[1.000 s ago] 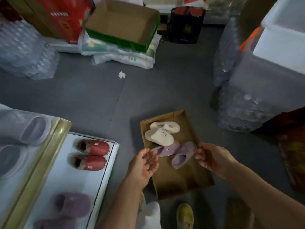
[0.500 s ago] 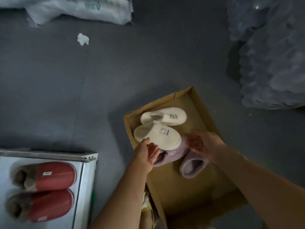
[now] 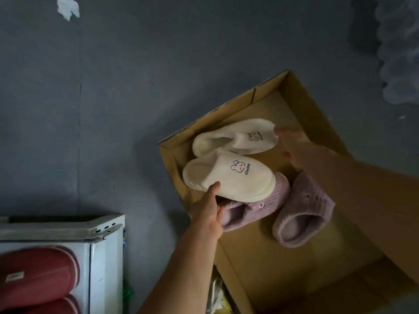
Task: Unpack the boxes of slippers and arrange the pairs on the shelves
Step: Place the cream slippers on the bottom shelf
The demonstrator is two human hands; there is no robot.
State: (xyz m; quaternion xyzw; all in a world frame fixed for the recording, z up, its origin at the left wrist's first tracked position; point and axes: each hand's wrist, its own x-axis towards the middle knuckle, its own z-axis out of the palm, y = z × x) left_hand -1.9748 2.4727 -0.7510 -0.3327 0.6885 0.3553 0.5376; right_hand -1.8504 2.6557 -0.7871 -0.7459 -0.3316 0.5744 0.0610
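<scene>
An open cardboard box [image 3: 306, 96] lies on the grey floor. Inside are two cream slippers with a rabbit logo and two purple slippers. My left hand [image 3: 207, 210] grips the near cream slipper [image 3: 229, 177] at its front edge, thumb on top and fingers below. That slipper lies across a purple slipper [image 3: 254, 207]. My right hand [image 3: 292, 143], blurred, holds the toe of the far cream slipper [image 3: 235, 138] between a fingertip and the thumb. The other purple slipper [image 3: 301, 214] lies under my right forearm. A white shelf [image 3: 102, 257] at lower left carries a red pair [image 3: 38, 270].
A scrap of white paper [image 3: 68, 7] lies on the floor at top left. Plastic-wrapped packs [image 3: 401, 48] stand at the upper right. Bare grey floor stretches between the shelf and the box. Something pale and yellow [image 3: 217, 293] sits beside the box's near left wall.
The view has dropped closer to the box. My left hand moved from the purple slipper to the near cream one. My right hand reached past the purple slippers to the far cream slipper's toe.
</scene>
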